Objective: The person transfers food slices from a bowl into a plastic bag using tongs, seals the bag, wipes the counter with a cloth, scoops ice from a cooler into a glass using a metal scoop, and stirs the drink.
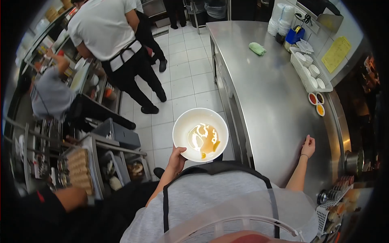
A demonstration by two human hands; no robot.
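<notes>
My left hand (177, 158) grips a white bowl (182, 128) by its near left rim, thumb over the edge, in front of my body. A little pale brown liquid (208, 139) with several yellow bits lies in the bottom of the bowl, and light glares off it. To the right, my right hand (308, 147) is at the steel counter (267, 109), its fingers curled in loosely with nothing seen in them. Just beyond that hand sits a group of three small sauce dishes (320, 110), with red, dark and yellow-orange contents.
A white basket (300, 71) of small white dishes stands along the wall, near stacked foam cups (280, 20) and a blue container (294, 36). A green cloth (257, 48) lies on the counter. Co-workers (107, 36) stand at the left; another person's arm (71, 198) is close by.
</notes>
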